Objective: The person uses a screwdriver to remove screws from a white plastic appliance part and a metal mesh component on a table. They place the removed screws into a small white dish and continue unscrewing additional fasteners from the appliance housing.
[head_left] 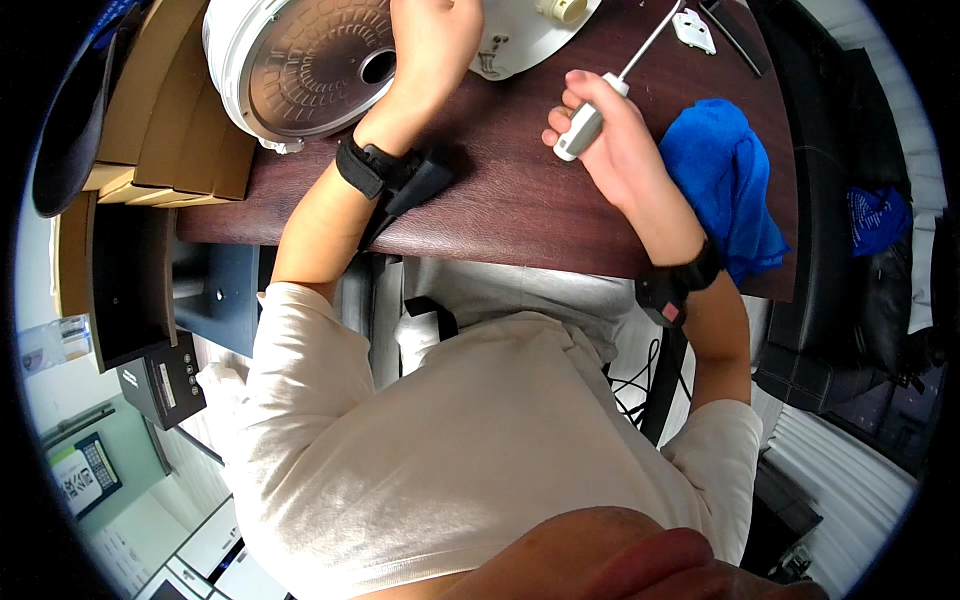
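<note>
My right hand (612, 130) is closed around the white-and-grey handle of a screwdriver (592, 118), whose thin metal shaft points up and away to the right. At the top edge, my left hand (435, 40) reaches forward, its fingers cut off by the frame, so what they touch cannot be seen. Beside the left wrist lies a round white appliance part (228, 70) with a patterned metal disc (315, 60) that has a dark hole. To the right of that hand is a white curved piece (520, 45) with a cream round fitting (562, 9).
A blue cloth (718, 170) lies at the right of the dark red-brown table (500, 215). Farther off are a small white plate (694, 32) and a dark flat bar (735, 38). Cardboard boxes (175, 100) stand on the left; a black sofa (835, 250) is on the right.
</note>
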{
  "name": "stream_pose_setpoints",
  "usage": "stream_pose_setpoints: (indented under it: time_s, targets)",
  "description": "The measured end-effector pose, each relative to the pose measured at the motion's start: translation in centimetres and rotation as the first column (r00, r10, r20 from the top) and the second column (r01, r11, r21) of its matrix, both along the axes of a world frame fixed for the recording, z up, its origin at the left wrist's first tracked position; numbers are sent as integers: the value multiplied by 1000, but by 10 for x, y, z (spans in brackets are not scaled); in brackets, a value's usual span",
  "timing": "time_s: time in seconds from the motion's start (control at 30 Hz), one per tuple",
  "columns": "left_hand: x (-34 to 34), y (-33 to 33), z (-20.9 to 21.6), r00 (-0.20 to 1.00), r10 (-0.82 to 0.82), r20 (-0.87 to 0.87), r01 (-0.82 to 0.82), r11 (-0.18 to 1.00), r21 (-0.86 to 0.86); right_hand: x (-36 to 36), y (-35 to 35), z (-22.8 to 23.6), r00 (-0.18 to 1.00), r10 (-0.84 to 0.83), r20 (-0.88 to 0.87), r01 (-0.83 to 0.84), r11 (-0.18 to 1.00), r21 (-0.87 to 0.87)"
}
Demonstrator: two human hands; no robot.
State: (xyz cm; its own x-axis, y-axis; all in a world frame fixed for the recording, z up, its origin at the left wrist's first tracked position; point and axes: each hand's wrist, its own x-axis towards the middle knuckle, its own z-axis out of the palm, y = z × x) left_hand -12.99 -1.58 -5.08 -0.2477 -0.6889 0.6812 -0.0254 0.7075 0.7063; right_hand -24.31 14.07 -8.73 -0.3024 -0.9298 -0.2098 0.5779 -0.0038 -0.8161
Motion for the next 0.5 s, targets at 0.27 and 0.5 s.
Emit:
stream_pose_setpoints:
  time_s: [0.27,0.5]
  targets:
    - [1,3,2,1000,17,22,-17,1000,-1,1,-69,-8,1000,11,-25,-6,980,199]
    - [1,6,4,999,1,-32,-1,1000,-6,14,-88,-13,998,-48,-47,58,973,223]
